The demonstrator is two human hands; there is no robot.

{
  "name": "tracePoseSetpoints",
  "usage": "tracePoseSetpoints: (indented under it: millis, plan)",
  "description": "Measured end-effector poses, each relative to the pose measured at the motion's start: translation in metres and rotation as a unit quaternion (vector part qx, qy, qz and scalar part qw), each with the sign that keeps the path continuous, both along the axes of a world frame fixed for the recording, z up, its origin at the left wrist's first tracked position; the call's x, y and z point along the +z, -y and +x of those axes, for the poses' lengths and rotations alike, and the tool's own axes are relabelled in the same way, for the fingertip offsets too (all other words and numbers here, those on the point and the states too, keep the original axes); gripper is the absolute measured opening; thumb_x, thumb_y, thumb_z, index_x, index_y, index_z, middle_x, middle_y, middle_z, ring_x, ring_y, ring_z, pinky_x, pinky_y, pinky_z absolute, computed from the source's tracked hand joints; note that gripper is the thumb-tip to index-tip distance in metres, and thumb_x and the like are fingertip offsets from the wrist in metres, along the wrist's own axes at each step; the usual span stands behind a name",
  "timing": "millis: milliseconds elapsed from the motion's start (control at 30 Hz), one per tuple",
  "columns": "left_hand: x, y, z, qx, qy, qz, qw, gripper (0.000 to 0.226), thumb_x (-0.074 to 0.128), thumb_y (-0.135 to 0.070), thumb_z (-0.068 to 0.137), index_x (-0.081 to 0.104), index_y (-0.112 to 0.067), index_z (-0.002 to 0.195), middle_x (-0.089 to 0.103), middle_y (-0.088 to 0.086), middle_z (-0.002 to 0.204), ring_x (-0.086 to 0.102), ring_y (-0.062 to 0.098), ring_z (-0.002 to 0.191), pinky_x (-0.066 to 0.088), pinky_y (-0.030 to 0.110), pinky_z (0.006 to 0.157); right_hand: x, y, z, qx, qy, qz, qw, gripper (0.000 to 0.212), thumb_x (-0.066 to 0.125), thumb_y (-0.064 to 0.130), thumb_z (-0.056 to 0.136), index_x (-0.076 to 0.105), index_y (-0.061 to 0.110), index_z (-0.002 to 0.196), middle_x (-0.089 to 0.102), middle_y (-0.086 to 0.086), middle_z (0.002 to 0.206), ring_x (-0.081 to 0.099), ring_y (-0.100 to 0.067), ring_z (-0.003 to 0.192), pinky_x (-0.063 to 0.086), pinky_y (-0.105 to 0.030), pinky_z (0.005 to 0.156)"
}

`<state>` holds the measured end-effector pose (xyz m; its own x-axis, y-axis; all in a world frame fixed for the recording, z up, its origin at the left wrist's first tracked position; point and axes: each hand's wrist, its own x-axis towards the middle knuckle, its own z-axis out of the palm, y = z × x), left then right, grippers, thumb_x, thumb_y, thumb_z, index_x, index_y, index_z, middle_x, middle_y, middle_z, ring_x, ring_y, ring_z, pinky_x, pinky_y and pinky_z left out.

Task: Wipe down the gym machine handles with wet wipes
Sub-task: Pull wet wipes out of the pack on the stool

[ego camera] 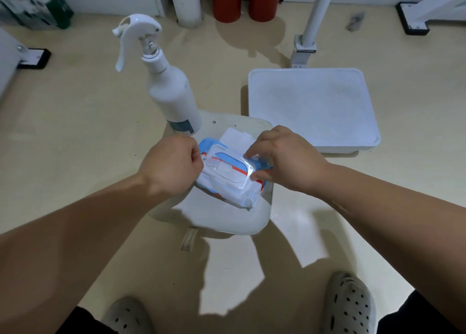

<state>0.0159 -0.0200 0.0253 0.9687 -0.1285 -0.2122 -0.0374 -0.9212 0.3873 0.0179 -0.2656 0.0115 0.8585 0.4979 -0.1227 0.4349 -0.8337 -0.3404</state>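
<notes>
The left hand [174, 164] was curled into a loose fist against the left end of a soft white plastic pack of wet wipes [242, 195] with blue and orange print. Its fingers were folded in at the pack's edge, though their exact grip was hidden behind the knuckles. The right hand [290, 159] met the pack from the right, with its thumb and fingertips pinching the right edge, beside the clear oval plastic lid [227, 168] on top. The pack therefore lay directly between the two hands, clamped at both ends, with the hands apart from each other.

The pack rested on a pale grey rounded plastic stool seat [227, 217]. A flat white folded sheet [234, 138] lay just beyond the pack on the far side.

At the seat's far left corner stood a white trigger spray bottle [171, 91], upright. To the right, on the beige floor [75, 122], sat a white square plastic tray [312, 107], close to the stool. Farther away stood two red cylinders [227, 1] and a slanted white pole [317, 13]. Nearest the camera were two grey perforated clogs [350, 306].
</notes>
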Motion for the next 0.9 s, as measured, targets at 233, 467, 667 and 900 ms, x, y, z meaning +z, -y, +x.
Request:
tracePoseSetpoints:
  millis: [233,467,667,900]
  plan:
    - [-0.01,-0.001,0.001,0.043,-0.01,-0.03,0.999,0.021,0.061,-0.021,0.088,0.058,-0.026,0.068,0.068,-0.001,0.078,0.063,0.025,0.079,0.049,0.033,0.069,-0.009,-0.034,-0.006,0.05,0.134,0.049,0.988,0.018,0.071,0.04,0.081,0.081,0.028,0.09,0.069,0.003,0.08,0.055,-0.03,0.077,0.048,-0.037,0.065]
    - [-0.011,-0.006,0.001,0.034,-0.034,-0.055,0.997,0.018,0.061,-0.023,0.089,0.061,-0.025,0.071,0.065,-0.006,0.074,0.061,0.023,0.079,0.045,0.031,0.066,-0.02,-0.054,-0.009,-0.042,0.186,0.047,0.981,0.008,0.074,0.02,0.07,0.08,0.026,0.068,0.06,0.004,0.054,0.041,-0.024,0.063,0.045,-0.03,0.054]
    - [-0.011,-0.008,0.004,0.004,-0.031,-0.037,0.999,0.017,0.059,-0.021,0.09,0.063,-0.021,0.074,0.062,-0.005,0.071,0.059,0.022,0.075,0.041,0.03,0.062,-0.022,-0.062,-0.014,-0.01,0.204,-0.023,0.979,0.027,0.064,0.024,0.081,0.071,0.021,0.056,0.052,0.004,0.052,0.033,-0.021,0.064,0.039,-0.028,0.054]
    - [-0.011,-0.005,0.004,-0.007,-0.024,-0.026,0.999,0.027,0.058,-0.021,0.09,0.051,-0.027,0.064,0.061,-0.003,0.072,0.059,0.025,0.075,0.048,0.033,0.066,-0.011,-0.067,-0.02,0.08,0.226,-0.137,0.961,0.022,0.084,0.009,0.062,0.064,0.018,0.058,0.055,0.001,0.058,0.051,-0.025,0.063,0.022,-0.031,0.06]
